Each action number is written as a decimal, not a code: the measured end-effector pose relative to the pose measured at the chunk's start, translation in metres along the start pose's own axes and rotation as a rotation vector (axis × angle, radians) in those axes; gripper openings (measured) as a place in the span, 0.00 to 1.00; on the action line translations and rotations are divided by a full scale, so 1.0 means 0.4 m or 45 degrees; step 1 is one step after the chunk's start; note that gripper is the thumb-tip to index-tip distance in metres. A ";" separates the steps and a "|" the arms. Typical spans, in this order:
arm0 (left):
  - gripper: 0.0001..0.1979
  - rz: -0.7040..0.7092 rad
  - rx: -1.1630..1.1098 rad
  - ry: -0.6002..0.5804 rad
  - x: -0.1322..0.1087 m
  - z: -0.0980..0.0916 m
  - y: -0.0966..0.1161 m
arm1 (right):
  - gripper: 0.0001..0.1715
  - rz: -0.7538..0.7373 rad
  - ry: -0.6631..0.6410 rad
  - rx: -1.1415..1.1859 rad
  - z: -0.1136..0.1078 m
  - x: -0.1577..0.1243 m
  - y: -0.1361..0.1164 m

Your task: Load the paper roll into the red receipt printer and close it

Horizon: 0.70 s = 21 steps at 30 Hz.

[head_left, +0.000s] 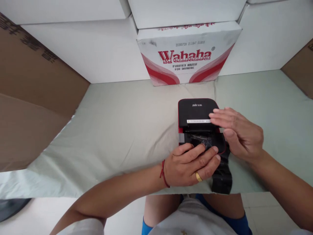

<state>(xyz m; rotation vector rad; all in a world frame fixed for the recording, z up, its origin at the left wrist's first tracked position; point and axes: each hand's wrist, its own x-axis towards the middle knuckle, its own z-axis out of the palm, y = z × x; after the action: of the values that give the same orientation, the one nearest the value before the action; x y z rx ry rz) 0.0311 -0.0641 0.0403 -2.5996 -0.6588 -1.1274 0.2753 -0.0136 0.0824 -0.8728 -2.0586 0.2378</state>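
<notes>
A small black device with red trim (195, 111), its lid swung up and back, lies on a pale cloth-covered surface (122, 130). A white strip runs across the lid's inner edge. My right hand (237, 133) lies flat against the raised lid, fingers stretched out over the white strip. My left hand (190, 164), with a gold ring and a red wrist cord, rests at the device's near edge, its fingers curled over a crinkly black plastic piece (221, 178) that trails out of the open compartment and hangs over the table's front edge.
A white and red Wahaha water carton (188, 52) stands behind the device among stacked white boxes (85, 49). Brown cardboard (29, 98) walls off the left side and a brown corner (300, 75) shows at the right. My knees are below the table edge.
</notes>
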 end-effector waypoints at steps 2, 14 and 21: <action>0.12 0.012 0.022 0.002 -0.001 0.000 -0.002 | 0.22 -0.036 -0.020 0.030 0.005 -0.021 0.006; 0.09 0.026 0.040 0.034 0.005 0.012 -0.008 | 0.23 -0.026 -0.033 -0.046 0.026 -0.046 0.007; 0.08 -0.046 -0.272 0.290 0.008 0.015 -0.006 | 0.20 -0.126 -0.019 -0.035 0.038 -0.070 0.003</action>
<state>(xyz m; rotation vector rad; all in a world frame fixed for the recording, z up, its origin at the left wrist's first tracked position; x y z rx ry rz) 0.0357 -0.0586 0.0385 -2.5800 -0.5646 -1.5542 0.2746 -0.0291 0.0546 -0.7855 -2.1165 0.1632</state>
